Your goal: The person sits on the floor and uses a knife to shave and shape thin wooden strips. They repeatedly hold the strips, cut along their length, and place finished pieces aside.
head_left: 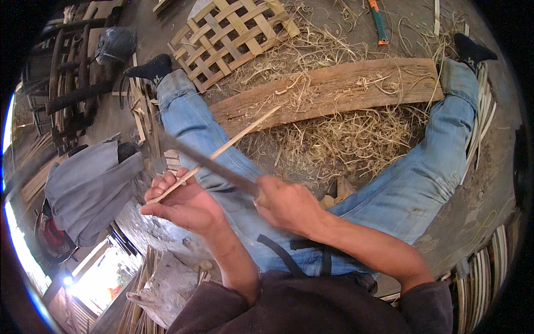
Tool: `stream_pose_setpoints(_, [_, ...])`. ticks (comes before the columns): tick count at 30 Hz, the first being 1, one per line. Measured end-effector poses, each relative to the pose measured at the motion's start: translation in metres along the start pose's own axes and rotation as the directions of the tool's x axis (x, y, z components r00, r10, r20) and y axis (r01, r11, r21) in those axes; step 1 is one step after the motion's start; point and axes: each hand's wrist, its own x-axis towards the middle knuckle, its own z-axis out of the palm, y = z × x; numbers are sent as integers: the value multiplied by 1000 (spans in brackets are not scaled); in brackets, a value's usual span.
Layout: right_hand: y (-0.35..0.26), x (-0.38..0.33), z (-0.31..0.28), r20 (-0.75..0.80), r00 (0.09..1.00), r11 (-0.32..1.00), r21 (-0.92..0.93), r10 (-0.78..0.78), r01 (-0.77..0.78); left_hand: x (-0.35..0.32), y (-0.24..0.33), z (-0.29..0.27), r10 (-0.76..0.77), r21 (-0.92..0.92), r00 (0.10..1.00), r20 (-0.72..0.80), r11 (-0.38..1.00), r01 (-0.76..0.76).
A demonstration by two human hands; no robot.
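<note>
My left hand (192,205) is closed on the near end of a thin, pale bamboo strip (245,132), which slants up and away to the right. The strip's far end lies over the edge of a long wooden plank (334,89). My right hand (289,205) grips a knife by its handle, which is hidden in the fist. The knife's long dark blade (217,168) points up and left and crosses over the strip; its tip is smeared by motion. I cannot tell whether blade and strip touch. Both hands are above my legs in blue jeans (233,161).
Curled shavings (356,142) cover the ground around the plank. Beyond lie a woven bamboo lattice (233,42) and a tool with a green and orange handle (378,22). Grey cloth (92,189) hangs at the left. Split strips (483,286) stand at the lower right.
</note>
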Motion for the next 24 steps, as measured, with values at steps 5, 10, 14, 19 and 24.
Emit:
stream_pose_setpoints(5, [44,21,0,-119,959,966,3,256,-257,10,0,-10,93,176,993,-73,981,-78])
stream_pose_setpoints(10, [51,18,-10,-18,968,965,-64,252,-253,13,-2,-11,123,219,987,-101,971,-98])
stream_pose_setpoints(14, [57,16,-23,40,959,959,-55,281,-279,22,-9,-18,188,226,980,-66,959,-169])
stream_pose_setpoints(19, [101,31,-30,-141,943,941,-116,300,-317,18,-5,-20,191,304,979,-72,939,-161])
stream_pose_setpoints(24, [86,18,-20,-60,965,957,-131,254,-260,15,-8,-8,191,256,974,-125,954,-155])
